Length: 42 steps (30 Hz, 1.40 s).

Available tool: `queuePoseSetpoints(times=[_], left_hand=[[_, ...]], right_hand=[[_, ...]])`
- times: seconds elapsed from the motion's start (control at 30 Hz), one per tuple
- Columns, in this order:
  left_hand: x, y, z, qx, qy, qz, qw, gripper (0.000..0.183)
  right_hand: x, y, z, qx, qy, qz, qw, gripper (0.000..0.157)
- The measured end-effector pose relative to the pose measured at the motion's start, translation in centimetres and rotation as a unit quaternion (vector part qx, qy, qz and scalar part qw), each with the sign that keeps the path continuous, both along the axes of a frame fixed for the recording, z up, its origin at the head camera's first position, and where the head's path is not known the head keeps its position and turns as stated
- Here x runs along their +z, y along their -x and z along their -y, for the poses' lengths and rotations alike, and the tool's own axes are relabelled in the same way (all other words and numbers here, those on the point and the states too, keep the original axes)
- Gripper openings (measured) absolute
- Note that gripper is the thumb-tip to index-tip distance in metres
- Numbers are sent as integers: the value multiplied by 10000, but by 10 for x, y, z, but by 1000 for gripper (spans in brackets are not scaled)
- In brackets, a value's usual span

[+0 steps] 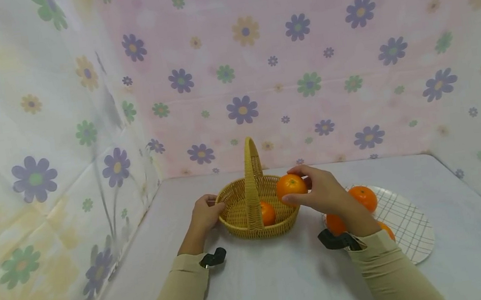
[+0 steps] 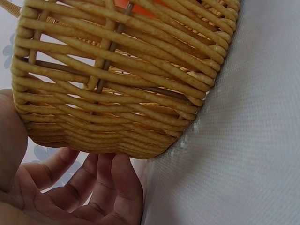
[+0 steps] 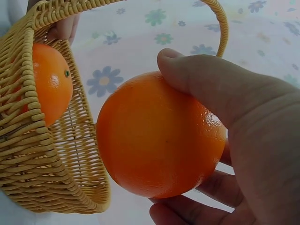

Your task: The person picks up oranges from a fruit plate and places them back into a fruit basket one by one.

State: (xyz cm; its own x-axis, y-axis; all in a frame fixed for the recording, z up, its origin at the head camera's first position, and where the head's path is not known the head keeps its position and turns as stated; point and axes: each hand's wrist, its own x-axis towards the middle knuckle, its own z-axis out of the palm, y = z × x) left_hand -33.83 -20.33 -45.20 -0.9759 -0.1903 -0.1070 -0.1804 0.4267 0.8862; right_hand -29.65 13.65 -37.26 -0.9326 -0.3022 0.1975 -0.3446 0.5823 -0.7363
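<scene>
Head view: my right forearm (image 1: 384,257) blocks part of one plate (image 1: 409,225), three oranges (image 1: 364,199); my left hand (image 1: 205,216) grips one basket (image 1: 236,229), handle (image 1: 251,183) partly hiding one orange inside (image 1: 268,214); right hand (image 1: 322,187) grasps another orange (image 1: 291,187) near its rim.

The orange (image 3: 159,136) looks glossy and smooth, the woven basket (image 2: 117,77) rough.

There is one basket (image 1: 253,203), with one plate (image 1: 410,229) at three o'clock. I see five oranges (image 1: 290,188): one inside, one at two o'clock, three on the plate. One left hand (image 1: 205,216), one right hand (image 1: 324,190).
</scene>
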Motion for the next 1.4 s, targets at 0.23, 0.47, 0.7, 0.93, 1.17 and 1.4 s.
queuePoseSetpoints(times=[0.23,0.47,0.7,0.93,1.17,1.4], left_hand=[[1,-1,-1,16,-58,43,10000,42],[-1,-1,1,15,-70,46,10000,43],[-1,-1,1,-4,-113,32,9999,43],[0,-2,0,3,-99,69,9999,43],[2,-1,-1,23,-76,99,9999,43],[2,0,-2,36,41,71,10000,42]], right_hand=[[-5,2,4,22,-40,91,9999,75],[-12,7,8,-8,-106,88,9999,71],[-21,9,12,24,-149,134,9998,72],[-27,11,15,18,-193,284,9994,75],[-29,12,18,19,-169,330,9993,76],[-34,14,21,62,-168,369,9992,73]])
